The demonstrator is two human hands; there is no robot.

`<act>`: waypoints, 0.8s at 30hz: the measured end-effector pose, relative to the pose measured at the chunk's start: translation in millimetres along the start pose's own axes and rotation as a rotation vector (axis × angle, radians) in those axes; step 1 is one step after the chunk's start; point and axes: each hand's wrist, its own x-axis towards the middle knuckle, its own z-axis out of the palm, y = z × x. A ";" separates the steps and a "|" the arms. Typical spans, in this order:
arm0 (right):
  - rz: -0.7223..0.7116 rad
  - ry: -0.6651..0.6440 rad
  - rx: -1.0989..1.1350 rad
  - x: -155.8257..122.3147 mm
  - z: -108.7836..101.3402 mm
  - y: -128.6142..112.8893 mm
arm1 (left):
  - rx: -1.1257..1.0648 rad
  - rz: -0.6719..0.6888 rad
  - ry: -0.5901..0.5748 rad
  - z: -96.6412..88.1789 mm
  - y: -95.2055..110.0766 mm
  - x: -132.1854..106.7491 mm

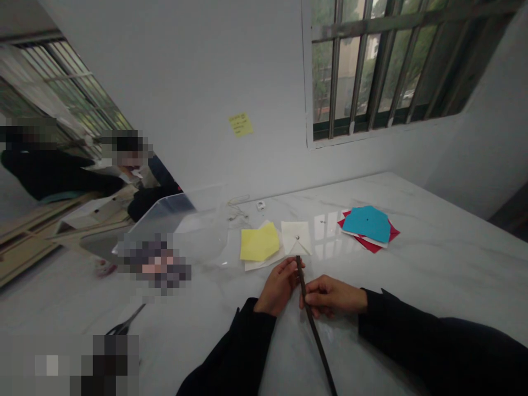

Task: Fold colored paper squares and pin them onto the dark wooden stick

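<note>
A long, thin dark brown stick slants from the bottom edge up to the middle of the marble-patterned table. Near its upper end my left hand grips it with closed fingers. A little lower, my right hand pinches the same stick between thumb and fingers. Just beyond the stick's tip lies a white square of folded paper with a small round metal-looking piece on it. Left of that, yellow paper rests on whitish sheets. I cannot tell whether the tip touches the white paper.
At right lies a stack of blue paper over red and white pieces. A clear plastic bin stands at left, near scissors. A yellow note sticks to the wall. Two people sit at far left.
</note>
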 end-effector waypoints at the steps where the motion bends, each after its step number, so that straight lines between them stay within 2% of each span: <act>1: 0.017 -0.041 -0.001 -0.9 1.3 -0.7 | -0.044 0.009 0.030 -1.0 1.1 0.9; 4: 0.073 -0.174 -0.030 -3.8 4.7 -3.4 | -0.157 0.060 0.095 -3.0 5.0 2.3; 7: 0.108 -0.255 -0.052 -5.1 6.1 -5.3 | -0.178 0.095 0.102 -2.1 9.2 1.6; 16: 0.123 -0.217 -0.041 -4.4 2.8 -7.5 | -0.133 0.116 0.093 2.6 13.3 -0.8; 19: 0.119 -0.123 0.031 2.2 -5.6 -3.7 | -0.122 0.125 0.080 -0.2 10.7 0.3; 24: -0.009 0.196 0.453 31.0 -24.6 2.1 | -0.061 0.135 0.062 -6.8 5.7 5.7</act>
